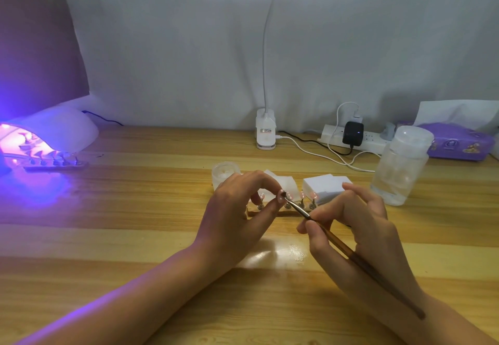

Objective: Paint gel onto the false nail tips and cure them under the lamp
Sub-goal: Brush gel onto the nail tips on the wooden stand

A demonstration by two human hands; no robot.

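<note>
A wooden holder (280, 211) with several false nail tips (314, 196) on small stands sits mid-table. My left hand (237, 215) curls over its left part, and its fingers pinch one tip's stand. My right hand (359, 225) grips a brown-handled gel brush (340, 247) like a pen. The bristles touch a tip (283, 195) near my left fingertips. At the far left a white curing lamp (54, 134) glows violet. A second holder with tips (58, 163) lies at its mouth.
A small clear jar (224, 173) and white wipe pads (326, 185) lie behind the holder. A clear pump bottle (402, 163) stands at right, with a power strip (351, 136), cables and a purple tissue box (459, 142) behind. A desk lamp base (266, 131) stands at centre back.
</note>
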